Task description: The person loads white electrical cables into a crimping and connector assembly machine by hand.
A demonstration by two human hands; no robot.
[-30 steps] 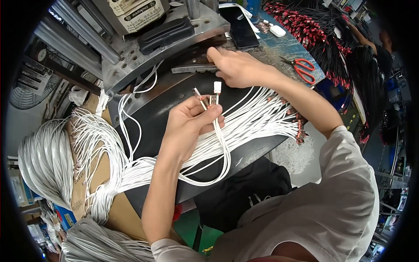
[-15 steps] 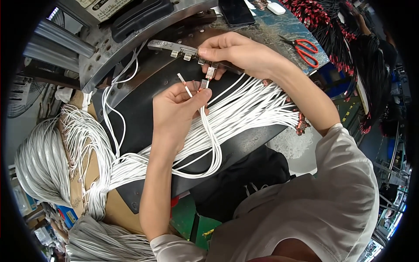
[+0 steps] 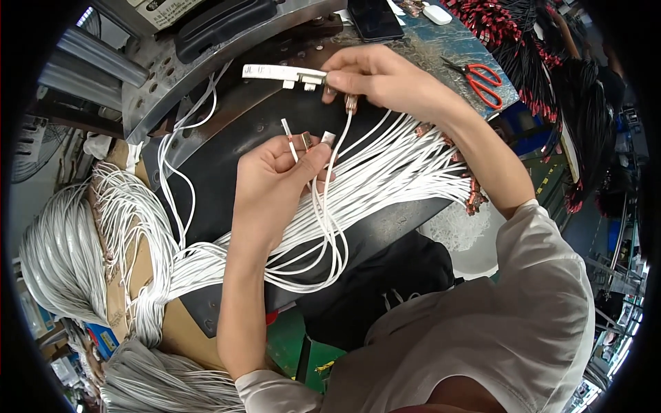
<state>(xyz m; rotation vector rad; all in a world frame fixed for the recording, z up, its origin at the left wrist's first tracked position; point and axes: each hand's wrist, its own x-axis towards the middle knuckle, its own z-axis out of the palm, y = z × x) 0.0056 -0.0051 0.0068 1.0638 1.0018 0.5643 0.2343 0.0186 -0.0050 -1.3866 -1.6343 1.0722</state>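
Note:
My left hand (image 3: 272,168) is closed around several white cables (image 3: 337,272) with small metal plug ends, and a bare white cable end (image 3: 288,138) sticks up between its fingers. A metal plug (image 3: 328,138) shows at its thumb. In my right hand (image 3: 375,77), thumb and fingers pinch a narrow metal bar (image 3: 282,71) with small metal connectors along its lower edge. Under the right fingers, one white cable with a connector (image 3: 351,103) hangs from the bar. The right fingertips behind the bar are partly hidden.
A bundle of white cables (image 3: 392,175) lies across the black mat (image 3: 234,148). Red-handled cutters (image 3: 483,84) and a phone (image 3: 374,19) rest on the blue worktop (image 3: 434,51). Coiled grey-white cables (image 3: 62,255) stand left. A heavy metal machine frame (image 3: 155,76) rises at the back left.
The two hands have drawn apart. One connector and its cable have gone from beside the left fingers to the right hand's bar. The bar has tilted and now shines brightly.

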